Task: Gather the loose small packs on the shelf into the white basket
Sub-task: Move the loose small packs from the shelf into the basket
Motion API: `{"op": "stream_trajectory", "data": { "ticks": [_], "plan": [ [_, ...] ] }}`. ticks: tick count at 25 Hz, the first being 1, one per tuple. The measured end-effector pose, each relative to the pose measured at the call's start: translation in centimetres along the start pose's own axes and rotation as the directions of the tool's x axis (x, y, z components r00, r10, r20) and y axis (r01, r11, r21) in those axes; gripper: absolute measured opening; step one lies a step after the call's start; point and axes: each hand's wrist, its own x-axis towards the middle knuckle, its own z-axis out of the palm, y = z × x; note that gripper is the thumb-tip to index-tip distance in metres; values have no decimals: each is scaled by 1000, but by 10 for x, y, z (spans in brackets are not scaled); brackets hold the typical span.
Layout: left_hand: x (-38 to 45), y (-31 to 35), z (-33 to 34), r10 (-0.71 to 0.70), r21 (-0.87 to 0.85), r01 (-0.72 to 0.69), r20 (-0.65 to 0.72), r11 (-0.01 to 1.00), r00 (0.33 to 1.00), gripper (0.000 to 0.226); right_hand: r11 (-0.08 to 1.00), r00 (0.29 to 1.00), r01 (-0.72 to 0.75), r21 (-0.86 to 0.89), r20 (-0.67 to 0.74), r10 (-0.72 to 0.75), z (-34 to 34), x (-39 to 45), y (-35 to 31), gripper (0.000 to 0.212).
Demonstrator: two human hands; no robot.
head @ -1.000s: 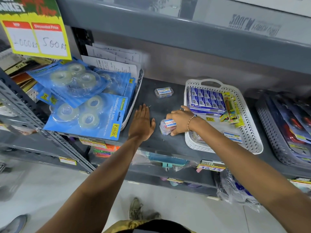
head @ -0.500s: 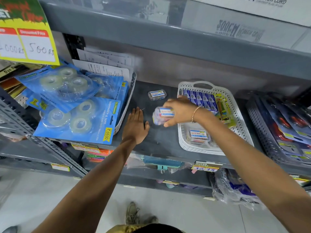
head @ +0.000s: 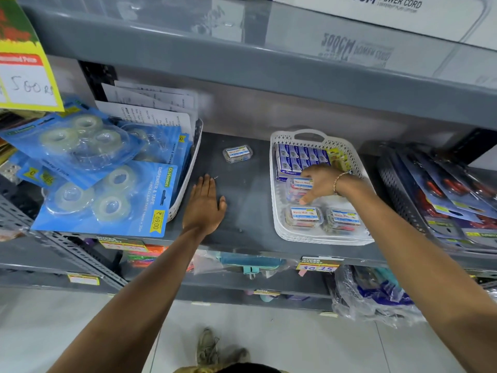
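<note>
The white basket (head: pixel 277 211) stands on the grey shelf (head: pixel 242 200), right of centre. My right hand (head: pixel 321 181) is inside it, shut on a small clear pack of clips (head: pixel 298 188) with a blue-and-white label. Two more such packs (head: pixel 304 216) (head: pixel 341 219) lie side by side at the basket's front. Blue boxes (head: pixel 301 157) fill its back. One loose small pack (head: pixel 237 154) lies on the bare shelf near the back, left of the basket. My left hand (head: pixel 205 205) rests flat on the shelf, fingers together, holding nothing.
A white basket of blue tape-dispenser packs (head: pixel 107 184) and papers sits at the left. A dark basket with carded goods (head: pixel 441 200) stands at the right. The shelf above (head: pixel 269 63) overhangs closely. Price tags (head: pixel 317 265) line the front edge; more goods lie below.
My right hand lifted the small pack off the shelf, carried it rightward and lowered it into the white basket. My left hand stayed flat on the shelf.
</note>
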Motion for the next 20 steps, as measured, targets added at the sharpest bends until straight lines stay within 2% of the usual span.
{"op": "stream_trajectory", "data": {
  "ticks": [5, 9, 15, 20],
  "plan": [
    [0, -3, 2, 4, -7, -4, 1, 1000, 1000, 65, 1000, 1000, -7, -21, 5, 7, 7, 16, 4, 66],
    [0, -3, 2, -2, -12, 2, -9, 1000, 1000, 65, 997, 1000, -9, -71, -4, 8, 17, 21, 2, 76],
    [1, -2, 2, -5, -4, 5, -13, 1000, 1000, 65, 999, 1000, 17, -28, -3, -18, 30, 21, 3, 51],
    [1, -2, 2, -5, -12, 5, -15, 1000, 1000, 65, 999, 1000, 2, 49, 28, -3, 25, 18, 5, 64]
  ]
}}
